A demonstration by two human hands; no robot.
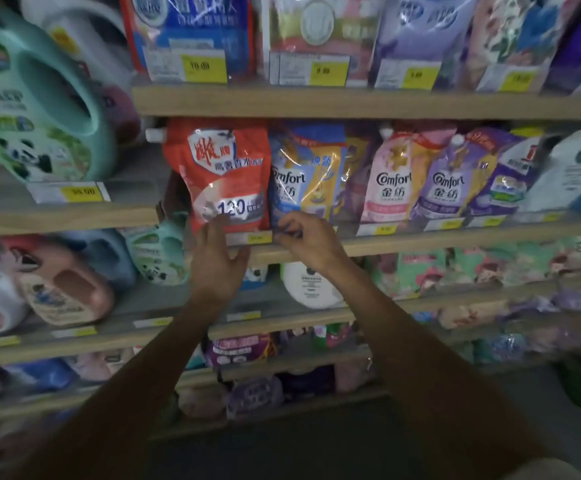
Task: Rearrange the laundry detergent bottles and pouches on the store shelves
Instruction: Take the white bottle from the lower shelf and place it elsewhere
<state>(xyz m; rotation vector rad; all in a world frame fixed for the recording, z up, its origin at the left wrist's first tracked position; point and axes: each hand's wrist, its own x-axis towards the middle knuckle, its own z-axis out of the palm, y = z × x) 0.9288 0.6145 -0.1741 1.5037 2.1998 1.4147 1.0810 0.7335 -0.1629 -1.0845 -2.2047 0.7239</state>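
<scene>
Nearest, both arms reaching up to the middle shelf (368,242). Left hand (218,258) spread wide, fingertips touching the foot of the red pouch (228,174), holding nothing. Right hand (308,239) narrowed, fingers curled at the bottom edge of the blue-and-yellow Comfort pouch (304,174); true pinch or mere touch, cannot tell. Likely straightening these two upright neighbours. Best done by bracing the red one flat-handed, gripping the other low, sliding rather than lifting, keeping price labels uncovered. Farther right, pink Comfort pouch (391,178) and purple Comfort pouch (450,181) leaning together; worth not nudging.
</scene>
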